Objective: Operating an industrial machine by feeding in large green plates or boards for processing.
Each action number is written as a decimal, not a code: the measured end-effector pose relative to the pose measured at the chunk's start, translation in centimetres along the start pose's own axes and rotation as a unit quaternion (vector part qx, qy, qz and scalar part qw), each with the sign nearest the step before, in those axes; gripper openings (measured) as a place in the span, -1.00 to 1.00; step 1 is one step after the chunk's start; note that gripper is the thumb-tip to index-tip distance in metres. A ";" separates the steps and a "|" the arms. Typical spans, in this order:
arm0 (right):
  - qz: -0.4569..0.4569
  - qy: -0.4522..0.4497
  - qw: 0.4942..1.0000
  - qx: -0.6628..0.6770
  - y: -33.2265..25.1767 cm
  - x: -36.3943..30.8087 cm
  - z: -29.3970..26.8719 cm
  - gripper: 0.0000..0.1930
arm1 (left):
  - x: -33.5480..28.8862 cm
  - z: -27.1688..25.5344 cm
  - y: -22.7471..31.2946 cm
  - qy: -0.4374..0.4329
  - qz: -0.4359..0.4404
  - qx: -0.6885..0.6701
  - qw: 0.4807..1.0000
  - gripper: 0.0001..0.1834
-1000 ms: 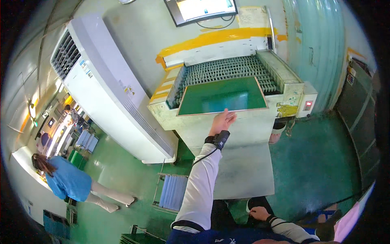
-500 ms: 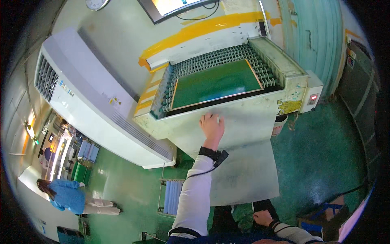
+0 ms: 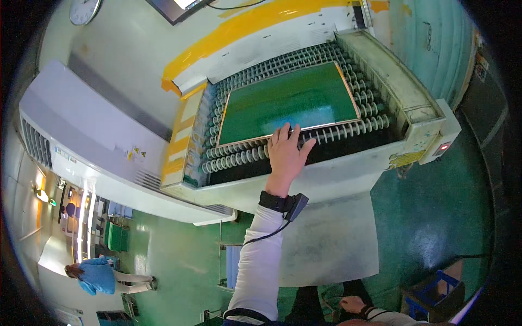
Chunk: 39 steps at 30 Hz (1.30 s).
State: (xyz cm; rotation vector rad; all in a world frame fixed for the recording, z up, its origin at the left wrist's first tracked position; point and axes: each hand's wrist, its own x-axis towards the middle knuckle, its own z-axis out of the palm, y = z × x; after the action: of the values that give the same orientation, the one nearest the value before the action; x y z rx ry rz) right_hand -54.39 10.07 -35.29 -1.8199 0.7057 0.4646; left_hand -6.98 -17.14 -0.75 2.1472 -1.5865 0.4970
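A flat green panel [image 3: 288, 100] with a thin copper-coloured border lies on rows of ringed rollers [image 3: 239, 158] in a pale machine. My left hand [image 3: 286, 155] reaches over the machine's front wall, palm down with its fingers apart. Its fingertips are at the panel's near edge; whether they press on it I cannot tell. A black strap with a small dark box is round that wrist. Low down by my dark trousers, my right hand [image 3: 353, 304] is curled closed, and anything inside it is hidden.
Left of the machine [image 3: 337, 168] stands a tall white floor unit [image 3: 103, 125]. A small box with a red display [image 3: 445, 147] is fixed on the machine's right. Below hangs a grey sheet [image 3: 331, 239]. A person in blue [image 3: 98, 274] is at far left.
My left hand has moved up from the machine's front wall to the panel's near edge. The panel sits farther back, with rollers showing in front of it. The view has shifted closer.
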 end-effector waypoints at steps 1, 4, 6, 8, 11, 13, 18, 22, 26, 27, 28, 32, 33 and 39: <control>0.001 -0.020 1.000 0.022 0.2 0.0 0.1 -0.72 | 0.8 0.9 -0.3 -0.001 -0.007 -0.012 1.000 -0.36; -0.004 -0.055 0.998 0.017 1.6 -0.3 0.4 -0.69 | 3.2 1.8 -0.9 -0.016 -0.027 -0.019 0.999 -0.31; -0.007 -0.070 0.998 -0.010 2.7 -0.3 0.2 -0.64 | 4.4 2.3 -1.4 -0.029 -0.041 -0.015 0.999 -0.29; 0.048 -0.087 0.995 0.014 3.5 -0.2 -0.1 -0.63 | 5.0 2.4 -1.3 -0.039 -0.044 -0.022 0.998 -0.27; 0.068 -0.079 0.994 0.041 4.4 0.1 -0.6 -0.65 | 4.2 1.9 0.4 -0.023 -0.034 -0.036 0.999 -0.31; 0.106 -0.098 0.989 0.032 1.5 -0.5 -2.5 -0.66 | 2.7 1.3 2.0 0.029 0.009 -0.096 0.995 -0.37; 0.006 -0.085 0.995 0.043 1.6 -0.6 -0.8 -0.68 | -4.7 -2.3 6.8 0.107 0.065 -0.242 0.962 -0.68; -0.053 0.013 0.998 -0.006 1.1 1.0 0.3 -0.78 | -16.0 -4.1 9.1 0.006 0.007 -0.370 0.929 -0.83; -0.119 0.116 0.977 -0.132 2.1 2.5 2.4 -0.76 | -36.5 1.2 7.5 -0.259 -0.119 -0.311 0.907 -0.79; -0.168 0.138 0.966 -0.140 0.7 1.8 2.0 -0.71 | -42.8 3.0 6.2 -0.292 -0.068 -0.291 0.908 -0.72; -0.227 0.221 0.940 -0.127 0.5 1.5 2.5 -0.75 | -47.2 3.4 6.1 -0.377 -0.019 -0.263 0.888 -0.68; -0.205 0.203 0.950 -0.118 1.2 1.2 2.5 -0.81 | -61.0 2.0 5.2 -0.620 -0.240 -0.383 0.641 -0.75; -0.203 0.217 0.948 -0.114 0.9 1.2 3.0 -0.80 | -63.3 1.4 4.5 -0.534 -0.200 -0.433 0.698 -0.72; -0.215 0.174 0.938 -0.208 3.3 2.2 3.7 -0.82 | -64.6 -2.1 6.3 -0.355 -0.457 -0.492 0.650 -0.61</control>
State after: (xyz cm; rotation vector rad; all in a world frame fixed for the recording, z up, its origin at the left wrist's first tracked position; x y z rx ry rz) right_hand -54.80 12.19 -40.25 -2.4179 0.4342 -0.0101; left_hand -31.43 34.48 -31.72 1.8310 -0.4593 -1.3562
